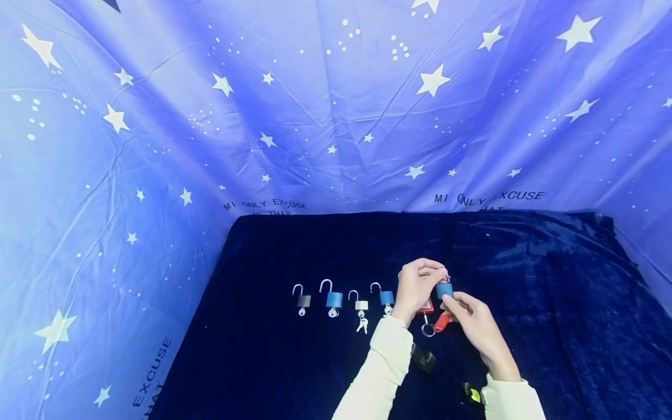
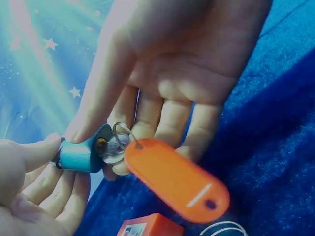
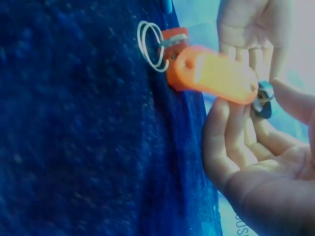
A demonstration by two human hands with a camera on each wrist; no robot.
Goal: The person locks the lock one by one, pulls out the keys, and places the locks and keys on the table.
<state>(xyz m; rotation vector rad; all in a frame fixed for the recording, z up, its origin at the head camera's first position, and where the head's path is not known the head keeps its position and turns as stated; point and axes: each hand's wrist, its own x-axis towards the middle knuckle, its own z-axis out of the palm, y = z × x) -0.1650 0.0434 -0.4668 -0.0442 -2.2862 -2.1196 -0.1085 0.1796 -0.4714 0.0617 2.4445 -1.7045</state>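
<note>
Both hands hold a small blue padlock (image 1: 444, 290) above the dark cloth. My left hand (image 1: 420, 286) pinches it at the shackle end, and fingertips hide most of the shackle. Whether the shackle is locked I cannot tell. My right hand (image 1: 475, 321) grips the padlock's body between thumb and fingers. In the left wrist view a key (image 2: 115, 149) is at the padlock's bottom, and an orange key tag (image 2: 177, 179) hangs from its ring. Under the hands lies a red padlock (image 1: 429, 305) with a metal key ring (image 1: 428, 331), partly covered by my left hand.
Left of the hands, a row of padlocks with raised shackles lies on the dark blue cloth (image 1: 262, 361): a grey one (image 1: 303, 301), a larger blue one (image 1: 333, 300), a brass one (image 1: 361, 305) and another blue one (image 1: 387, 297), with keys. A star-patterned curtain (image 1: 315, 116) surrounds the table.
</note>
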